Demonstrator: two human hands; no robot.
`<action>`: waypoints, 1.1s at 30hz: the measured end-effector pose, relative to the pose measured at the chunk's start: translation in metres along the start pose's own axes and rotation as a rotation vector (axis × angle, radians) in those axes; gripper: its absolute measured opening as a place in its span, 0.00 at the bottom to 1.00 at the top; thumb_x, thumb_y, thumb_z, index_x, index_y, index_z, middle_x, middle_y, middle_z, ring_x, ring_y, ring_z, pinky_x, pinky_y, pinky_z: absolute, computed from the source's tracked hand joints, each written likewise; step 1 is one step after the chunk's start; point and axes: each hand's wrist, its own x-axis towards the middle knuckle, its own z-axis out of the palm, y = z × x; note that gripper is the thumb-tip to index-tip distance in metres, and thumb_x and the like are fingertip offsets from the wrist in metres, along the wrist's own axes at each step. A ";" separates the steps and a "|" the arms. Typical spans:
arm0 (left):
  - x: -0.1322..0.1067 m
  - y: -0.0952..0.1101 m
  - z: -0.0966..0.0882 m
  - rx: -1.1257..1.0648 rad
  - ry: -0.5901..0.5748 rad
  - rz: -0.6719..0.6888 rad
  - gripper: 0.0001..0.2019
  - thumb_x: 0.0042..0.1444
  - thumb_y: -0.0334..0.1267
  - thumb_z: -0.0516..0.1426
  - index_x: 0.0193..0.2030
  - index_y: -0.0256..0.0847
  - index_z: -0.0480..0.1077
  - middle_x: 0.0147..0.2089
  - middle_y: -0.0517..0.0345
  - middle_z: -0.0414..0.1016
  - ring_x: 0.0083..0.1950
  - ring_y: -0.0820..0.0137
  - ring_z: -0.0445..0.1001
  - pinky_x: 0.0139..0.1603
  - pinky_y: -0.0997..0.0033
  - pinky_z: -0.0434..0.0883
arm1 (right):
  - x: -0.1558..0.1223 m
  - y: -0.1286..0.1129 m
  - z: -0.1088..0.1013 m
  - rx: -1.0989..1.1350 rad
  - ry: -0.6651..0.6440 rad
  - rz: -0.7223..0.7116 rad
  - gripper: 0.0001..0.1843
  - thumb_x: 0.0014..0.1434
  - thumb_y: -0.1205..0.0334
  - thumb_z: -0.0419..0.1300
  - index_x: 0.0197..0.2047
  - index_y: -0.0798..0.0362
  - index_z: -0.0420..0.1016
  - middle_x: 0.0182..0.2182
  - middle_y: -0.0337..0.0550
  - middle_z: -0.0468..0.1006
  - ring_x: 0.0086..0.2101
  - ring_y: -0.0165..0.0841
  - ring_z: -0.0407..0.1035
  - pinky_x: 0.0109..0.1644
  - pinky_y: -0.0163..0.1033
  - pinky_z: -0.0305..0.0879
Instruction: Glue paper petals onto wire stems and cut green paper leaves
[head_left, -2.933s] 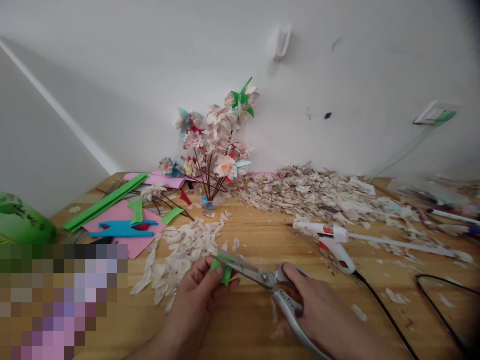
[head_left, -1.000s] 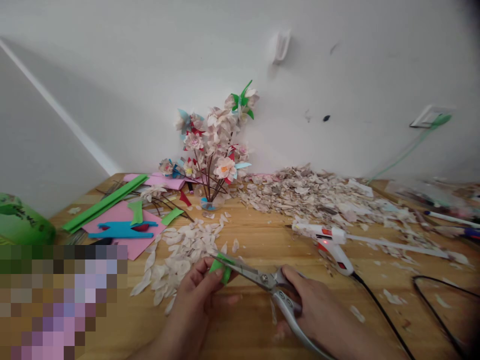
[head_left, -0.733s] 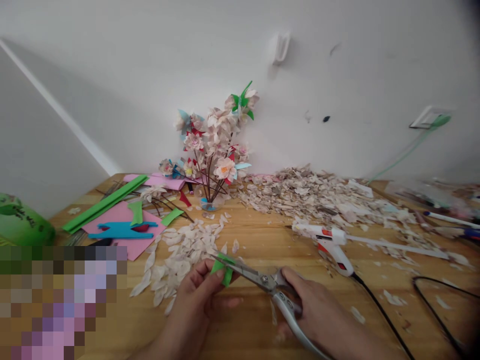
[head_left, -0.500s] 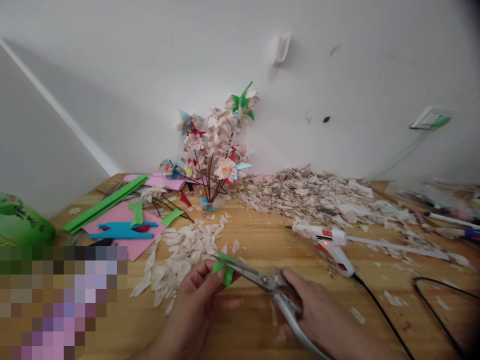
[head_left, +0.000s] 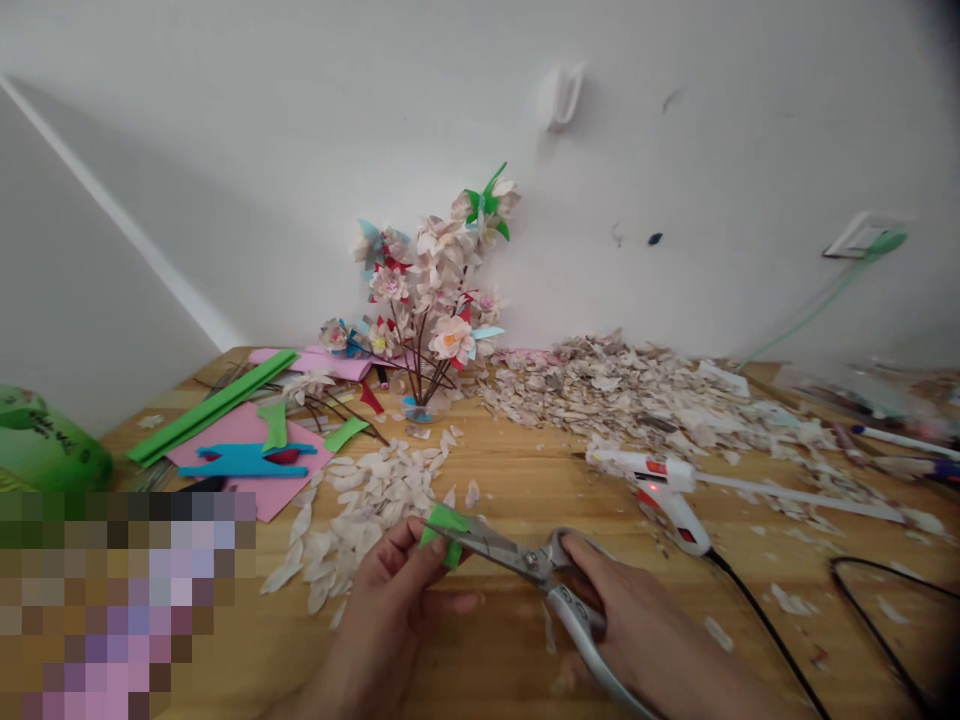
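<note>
My left hand (head_left: 390, 600) pinches a small green paper piece (head_left: 448, 535) between thumb and fingers, low over the wooden table (head_left: 510, 480). My right hand (head_left: 637, 620) is wrapped round the grey handles of the scissors (head_left: 525, 565). The scissor blades point left and lie across the green piece, nearly closed on it. A heap of pale cut petals (head_left: 360, 510) lies just beyond my left hand.
A white glue gun (head_left: 664, 485) with a black cord (head_left: 765, 620) lies right of centre. A paper flower bouquet (head_left: 435, 290) stands by the wall. Green, pink and blue paper sheets (head_left: 240, 440) sit at the left, a big pile of scraps (head_left: 637, 385) behind, pens (head_left: 900, 440) far right.
Both hands stay almost in place. The green piece has turned slightly between my left fingers, and the scissor blades have shifted a little along it.
</note>
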 end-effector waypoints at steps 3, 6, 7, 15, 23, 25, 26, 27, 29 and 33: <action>0.000 -0.001 -0.001 -0.005 -0.001 0.006 0.06 0.49 0.37 0.58 0.32 0.37 0.70 0.35 0.55 0.68 0.39 0.70 0.66 0.29 0.71 0.74 | 0.000 0.001 0.001 0.008 0.002 0.002 0.29 0.32 0.48 0.68 0.35 0.49 0.61 0.30 0.37 0.72 0.29 0.35 0.63 0.29 0.34 0.51; 0.001 -0.001 -0.002 -0.001 0.005 0.013 0.06 0.48 0.37 0.58 0.30 0.37 0.69 0.33 0.56 0.68 0.38 0.70 0.65 0.27 0.72 0.74 | 0.001 0.002 0.003 0.012 0.000 0.008 0.28 0.33 0.48 0.67 0.34 0.49 0.60 0.29 0.36 0.72 0.28 0.34 0.63 0.29 0.34 0.51; 0.001 -0.001 -0.002 0.003 0.005 0.013 0.06 0.48 0.37 0.58 0.30 0.37 0.69 0.33 0.56 0.67 0.38 0.70 0.65 0.27 0.73 0.73 | 0.001 0.002 0.004 0.013 0.000 0.006 0.28 0.33 0.48 0.67 0.34 0.49 0.60 0.29 0.36 0.72 0.28 0.34 0.63 0.29 0.34 0.51; 0.000 0.001 -0.001 0.003 0.000 0.017 0.05 0.48 0.37 0.58 0.28 0.37 0.69 0.32 0.57 0.67 0.39 0.70 0.65 0.27 0.74 0.73 | 0.000 0.002 0.003 -0.016 0.016 -0.023 0.24 0.37 0.49 0.65 0.33 0.50 0.60 0.28 0.37 0.72 0.27 0.33 0.63 0.28 0.34 0.51; -0.001 0.000 -0.001 -0.008 -0.002 0.015 0.06 0.47 0.37 0.59 0.29 0.37 0.69 0.33 0.55 0.68 0.43 0.66 0.67 0.27 0.74 0.73 | 0.000 0.000 0.001 -0.047 0.023 0.005 0.22 0.37 0.51 0.65 0.31 0.50 0.60 0.27 0.38 0.73 0.26 0.34 0.64 0.27 0.33 0.49; 0.000 0.000 -0.001 -0.004 -0.004 0.014 0.06 0.47 0.37 0.59 0.29 0.37 0.70 0.33 0.55 0.68 0.43 0.65 0.67 0.27 0.74 0.73 | 0.000 0.000 0.001 -0.053 0.027 0.012 0.21 0.37 0.52 0.65 0.31 0.50 0.60 0.27 0.38 0.73 0.26 0.33 0.63 0.26 0.33 0.49; 0.000 0.000 -0.001 0.000 -0.003 0.013 0.06 0.48 0.37 0.58 0.30 0.37 0.70 0.33 0.55 0.68 0.43 0.65 0.67 0.27 0.74 0.73 | 0.000 0.000 0.002 -0.052 0.025 0.018 0.21 0.36 0.52 0.65 0.31 0.50 0.61 0.27 0.38 0.73 0.26 0.33 0.64 0.26 0.33 0.49; 0.000 0.000 -0.001 0.002 -0.002 0.013 0.06 0.48 0.37 0.58 0.30 0.37 0.70 0.34 0.55 0.69 0.43 0.65 0.67 0.27 0.74 0.73 | 0.000 0.000 0.002 -0.050 0.024 0.021 0.21 0.37 0.52 0.65 0.31 0.50 0.61 0.28 0.39 0.73 0.26 0.34 0.64 0.27 0.33 0.49; 0.000 0.000 -0.001 -0.001 0.005 0.012 0.06 0.47 0.37 0.59 0.30 0.37 0.70 0.33 0.55 0.69 0.42 0.66 0.67 0.27 0.74 0.73 | 0.001 0.000 0.002 -0.042 0.026 0.025 0.21 0.37 0.53 0.65 0.32 0.50 0.62 0.28 0.39 0.73 0.27 0.34 0.65 0.27 0.33 0.50; 0.000 0.002 0.000 -0.002 0.015 0.010 0.06 0.46 0.38 0.60 0.28 0.38 0.70 0.32 0.57 0.70 0.40 0.67 0.68 0.27 0.73 0.73 | 0.001 -0.002 -0.001 -0.022 0.015 0.017 0.24 0.35 0.54 0.67 0.34 0.50 0.62 0.30 0.39 0.73 0.29 0.35 0.65 0.29 0.34 0.52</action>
